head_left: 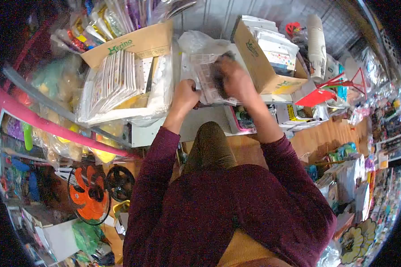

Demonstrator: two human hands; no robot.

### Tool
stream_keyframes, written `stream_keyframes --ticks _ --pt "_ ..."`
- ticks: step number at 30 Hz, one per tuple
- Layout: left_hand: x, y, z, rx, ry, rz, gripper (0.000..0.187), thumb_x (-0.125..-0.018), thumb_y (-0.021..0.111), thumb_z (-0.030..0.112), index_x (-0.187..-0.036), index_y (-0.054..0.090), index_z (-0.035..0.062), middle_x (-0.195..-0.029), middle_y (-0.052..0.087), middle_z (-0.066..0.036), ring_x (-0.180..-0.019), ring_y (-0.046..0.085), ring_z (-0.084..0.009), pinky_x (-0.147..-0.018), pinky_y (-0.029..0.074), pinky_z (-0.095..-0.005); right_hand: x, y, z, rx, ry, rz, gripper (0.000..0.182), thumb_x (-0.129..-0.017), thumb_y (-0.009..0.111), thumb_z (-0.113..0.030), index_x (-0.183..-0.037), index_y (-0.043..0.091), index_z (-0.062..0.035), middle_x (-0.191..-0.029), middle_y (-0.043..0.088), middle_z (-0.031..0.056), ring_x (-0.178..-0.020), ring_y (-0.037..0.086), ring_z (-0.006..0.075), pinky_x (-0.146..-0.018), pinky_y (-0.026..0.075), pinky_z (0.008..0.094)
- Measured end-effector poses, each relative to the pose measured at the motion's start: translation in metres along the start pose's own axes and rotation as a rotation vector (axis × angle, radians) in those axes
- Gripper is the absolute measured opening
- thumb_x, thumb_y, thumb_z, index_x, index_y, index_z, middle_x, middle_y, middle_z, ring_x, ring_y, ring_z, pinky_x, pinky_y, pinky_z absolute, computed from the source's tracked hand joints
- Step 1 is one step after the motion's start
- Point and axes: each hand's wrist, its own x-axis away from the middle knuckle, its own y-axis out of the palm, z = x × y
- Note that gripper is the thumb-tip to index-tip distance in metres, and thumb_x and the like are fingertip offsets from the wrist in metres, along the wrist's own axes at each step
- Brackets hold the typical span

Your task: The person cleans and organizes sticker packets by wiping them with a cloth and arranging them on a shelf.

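On the white shelf point(188, 62) between two cartons lies a flat, clear plastic case point(204, 73) with pale divisions. My left hand point(187, 92) is closed in a fist at its near left corner; what the fingers hold is hidden. Over the case's right side, my right hand point(239, 80) grips a dark, fuzzy cloth-like thing point(219, 75), smeared by motion. This dark thing overlaps the case in the view. Crumpled clear plastic point(200, 41) sits just behind the case.
A carton of white cards point(116, 78) stands left, another carton point(265, 66) with white packs right. Stacked paper cups point(316, 46) and a red frame point(318, 95) are farther right. An orange fan point(88, 193) stands at lower left.
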Motion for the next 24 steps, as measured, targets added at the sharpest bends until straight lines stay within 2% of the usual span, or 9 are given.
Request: stream_keyframes --ticks 2,5,7,13,15,17,18,22,24 --pt "-0.002 -0.002 0.003 -0.008 -0.046 -0.029 0.013 -0.07 0.058 0.005 -0.068 0.054 -0.0069 -0.063 0.057 -0.024 -0.065 0.062 -0.0361 -0.056 0.045 -0.0413 0.015 0.006 -0.018 0.174 -0.036 -0.301 0.043 -0.072 0.048 -0.001 -0.114 0.056 -0.0053 -0.127 0.046 0.0191 -0.121 0.04 0.0362 -0.1 0.035 0.0412" --pt "-0.005 0.004 -0.003 -0.057 -0.061 -0.046 0.012 -0.07 0.057 0.002 -0.066 0.052 -0.0067 -0.059 0.055 -0.022 -0.06 0.062 -0.034 -0.051 0.046 -0.0408 0.038 0.033 -0.022 0.203 -0.015 -0.16 0.044 -0.078 0.054 -0.013 -0.121 0.05 -0.0071 -0.132 0.042 0.0183 -0.124 0.037 0.0366 -0.102 0.032 0.0436" --pt "-0.002 -0.002 0.007 0.219 -0.248 -0.151 0.013 -0.073 0.056 0.0 -0.067 0.048 -0.0067 -0.055 0.054 -0.017 -0.049 0.061 -0.0281 -0.041 0.045 -0.0372 0.032 0.034 -0.012 0.17 0.039 -0.212 0.048 -0.081 0.056 -0.022 -0.126 0.045 -0.0087 -0.136 0.038 0.0175 -0.126 0.035 0.035 -0.103 0.029 0.0448" --pt "-0.004 0.001 0.004 0.262 -0.262 -0.213 0.02 -0.079 0.059 0.003 -0.068 0.045 -0.0056 -0.057 0.055 -0.015 -0.043 0.059 -0.0219 -0.033 0.043 -0.0324 0.009 0.048 0.049 0.104 0.294 -0.15 0.045 -0.083 0.052 -0.025 -0.123 0.048 -0.0063 -0.13 0.043 0.0229 -0.123 0.037 0.0371 -0.105 0.029 0.0401" --pt "-0.002 -0.002 0.011 0.266 -0.254 -0.22 0.02 -0.079 0.059 0.002 -0.068 0.045 -0.0055 -0.057 0.055 -0.015 -0.043 0.059 -0.0218 -0.033 0.043 -0.0322 0.008 0.051 0.071 0.172 0.262 -0.057 0.04 -0.084 0.05 -0.023 -0.119 0.05 -0.0041 -0.121 0.049 0.0253 -0.115 0.045 0.0386 -0.098 0.037 0.0428" --pt "-0.003 -0.005 0.015 0.272 -0.247 -0.215 0.02 -0.079 0.059 0.002 -0.068 0.045 -0.0053 -0.058 0.056 -0.015 -0.043 0.059 -0.0217 -0.032 0.043 -0.0319 -0.006 0.028 0.061 0.145 0.518 -0.303 0.036 -0.083 0.05 -0.02 -0.113 0.051 -0.0005 -0.107 0.056 0.0256 -0.102 0.053 0.0412 -0.088 0.043 0.0463" --pt "-0.003 -0.004 0.013 0.286 -0.256 -0.219 0.02 -0.08 0.059 0.002 -0.068 0.045 -0.0054 -0.058 0.056 -0.015 -0.043 0.059 -0.0217 -0.032 0.043 -0.0317 -0.006 0.034 0.069 0.142 0.518 -0.253 0.032 -0.08 0.052 -0.013 -0.108 0.052 0.0027 -0.097 0.059 0.0249 -0.091 0.056 0.0428 -0.081 0.045 0.0491" --pt "-0.003 -0.005 0.011 0.282 -0.272 -0.219 0.017 -0.079 0.059 0.002 -0.071 0.046 -0.0052 -0.058 0.055 -0.014 -0.042 0.058 -0.0209 -0.032 0.043 -0.031 -0.004 0.029 0.061 0.007 0.375 -0.016 0.033 -0.075 0.053 -0.005 -0.107 0.054 0.0008 -0.1 0.059 0.0232 -0.094 0.055 0.0411 -0.082 0.045 0.0475" --pt "-0.005 -0.007 0.016 0.185 -0.262 -0.225 0.016 -0.078 0.06 0.003 -0.071 0.048 -0.004 -0.056 0.054 -0.013 -0.043 0.058 -0.0198 -0.032 0.041 -0.0308 -0.004 0.02 0.022 -0.066 0.131 0.128 0.037 -0.07 0.053 -0.001 -0.107 0.054 -0.0008 -0.104 0.058 0.0216 -0.097 0.054 0.0395 -0.083 0.045 0.0456"
